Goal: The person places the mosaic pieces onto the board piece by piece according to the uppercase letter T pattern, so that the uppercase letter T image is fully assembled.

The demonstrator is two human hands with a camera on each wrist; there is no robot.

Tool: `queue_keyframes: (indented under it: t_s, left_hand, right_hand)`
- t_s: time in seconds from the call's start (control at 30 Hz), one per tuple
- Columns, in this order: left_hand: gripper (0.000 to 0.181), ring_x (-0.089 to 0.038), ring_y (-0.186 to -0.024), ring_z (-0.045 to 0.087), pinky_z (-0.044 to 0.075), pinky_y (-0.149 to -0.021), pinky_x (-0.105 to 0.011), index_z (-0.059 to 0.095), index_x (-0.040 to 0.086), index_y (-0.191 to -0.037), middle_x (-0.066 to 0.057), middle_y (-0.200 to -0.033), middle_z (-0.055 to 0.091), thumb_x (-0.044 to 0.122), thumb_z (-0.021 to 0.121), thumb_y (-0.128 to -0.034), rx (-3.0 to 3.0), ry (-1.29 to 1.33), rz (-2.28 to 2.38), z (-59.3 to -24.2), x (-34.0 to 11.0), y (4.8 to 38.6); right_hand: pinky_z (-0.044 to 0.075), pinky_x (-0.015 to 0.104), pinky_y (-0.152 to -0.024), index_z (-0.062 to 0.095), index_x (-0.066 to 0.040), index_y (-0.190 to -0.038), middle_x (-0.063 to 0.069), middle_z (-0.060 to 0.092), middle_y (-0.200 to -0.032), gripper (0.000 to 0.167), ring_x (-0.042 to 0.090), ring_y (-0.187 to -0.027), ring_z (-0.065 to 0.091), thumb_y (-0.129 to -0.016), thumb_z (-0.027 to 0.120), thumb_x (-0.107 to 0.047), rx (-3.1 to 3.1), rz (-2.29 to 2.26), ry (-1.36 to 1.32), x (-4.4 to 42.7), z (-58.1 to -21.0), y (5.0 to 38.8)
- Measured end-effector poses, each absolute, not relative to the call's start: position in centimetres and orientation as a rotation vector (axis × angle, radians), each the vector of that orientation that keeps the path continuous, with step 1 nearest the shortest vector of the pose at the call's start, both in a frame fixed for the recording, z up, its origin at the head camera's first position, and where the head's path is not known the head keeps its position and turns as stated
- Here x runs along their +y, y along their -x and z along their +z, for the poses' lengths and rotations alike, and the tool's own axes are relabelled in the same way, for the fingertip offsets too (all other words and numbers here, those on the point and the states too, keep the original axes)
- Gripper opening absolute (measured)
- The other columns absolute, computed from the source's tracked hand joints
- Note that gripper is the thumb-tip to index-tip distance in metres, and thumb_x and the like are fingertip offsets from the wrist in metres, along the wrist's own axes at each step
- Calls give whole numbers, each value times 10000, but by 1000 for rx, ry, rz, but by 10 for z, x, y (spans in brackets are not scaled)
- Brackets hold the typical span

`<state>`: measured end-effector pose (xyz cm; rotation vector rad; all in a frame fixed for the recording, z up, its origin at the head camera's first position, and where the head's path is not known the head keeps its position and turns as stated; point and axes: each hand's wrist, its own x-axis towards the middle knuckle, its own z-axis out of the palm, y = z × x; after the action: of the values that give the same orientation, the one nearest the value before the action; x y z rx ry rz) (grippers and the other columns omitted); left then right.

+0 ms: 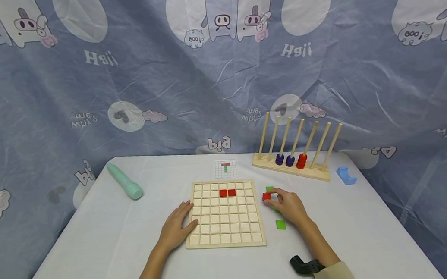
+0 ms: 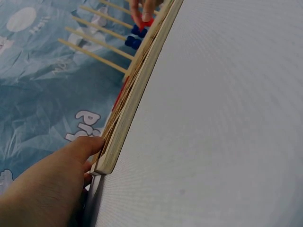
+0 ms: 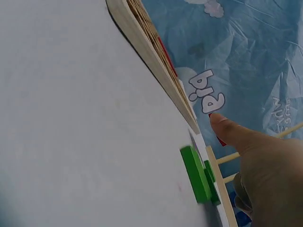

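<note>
A wooden grid board [image 1: 225, 238] lies on the table with two red square tiles [image 1: 227, 193] side by side in an upper row. My left hand [image 1: 175, 229] rests along the board's left edge, fingers extended and thumb touching the rim; its fingers are partly hidden in the left wrist view. Just off the board's right side, my right hand [image 1: 289, 205] pinches a red square tile [image 1: 266, 196] between thumb and finger, raised above the table in the right wrist view. Near this hand lie green square tiles [image 1: 281, 224], some partly covered by it.
Behind the board lies a small pattern card [image 1: 225, 168] with a red and green T shape. A wooden peg rack [image 1: 291, 168] holding blue and red beads stands at the back right, beside a blue block [image 1: 346, 176]. A green microphone-shaped object [image 1: 125, 182] lies at the left.
</note>
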<state>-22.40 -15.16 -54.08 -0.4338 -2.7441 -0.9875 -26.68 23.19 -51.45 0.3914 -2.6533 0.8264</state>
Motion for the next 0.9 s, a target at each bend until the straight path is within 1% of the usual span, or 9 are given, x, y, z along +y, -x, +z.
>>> queue_keyframes:
  t_s: [0.17, 0.33, 0.47, 0.6, 0.73, 0.9]
  left_hand:
    - [605, -267, -1340, 290, 253, -1059, -520, 453, 108, -1366, -60, -1440, 377, 411, 612, -867, -2749, 431, -986, -541, -152, 224]
    - [609, -263, -1340, 291, 250, -1062, -516, 453, 107, -1366, -62, -1440, 377, 413, 614, -865, -2742, 441, -992, -541, -151, 224]
    - [608, -269, -1337, 297, 256, -1056, -523, 456, 101, -1363, -71, -1435, 383, 406, 620, -863, -2734, 449, -993, -541, -152, 224]
    - [604, -264, -1336, 299, 250, -1067, -500, 459, 98, -1360, -72, -1432, 388, 402, 620, -864, -2736, 451, -983, -541, -152, 224]
    - [600, -260, -1335, 302, 251, -1068, -496, 466, 95, -1356, -73, -1429, 392, 397, 624, -863, -2728, 453, -991, -540, -152, 224]
    - [599, -261, -1336, 301, 249, -1068, -499, 465, 93, -1356, -75, -1430, 390, 395, 624, -864, -2729, 451, -996, -539, -151, 223]
  right_hand:
    - [189, 220, -394, 690, -199, -1003, -95, 304, -472, 339, 49, -431, 212, -758, 730, -430, -2661, 860, -448, 206, -514, 268]
    - [195, 217, -398, 680, -214, -1026, -88, 318, -479, 359, 47, -436, 218, -765, 712, -458, -2694, 900, -477, 179, -513, 269]
    - [192, 209, -391, 679, -202, -1036, -103, 308, -463, 353, 36, -429, 203, -776, 711, -439, -2678, 915, -540, 158, -514, 271]
    - [198, 207, -390, 681, -176, -1043, -111, 305, -458, 362, 32, -427, 201, -780, 711, -424, -2649, 924, -584, 139, -514, 274]
    - [182, 213, -395, 684, -160, -1052, -105, 279, -458, 383, 44, -435, 188, -769, 724, -415, -2639, 944, -565, 123, -513, 276]
    - [180, 225, -407, 687, -171, -1065, -99, 264, -460, 398, 65, -453, 188, -759, 728, -422, -2639, 925, -533, 107, -514, 278]
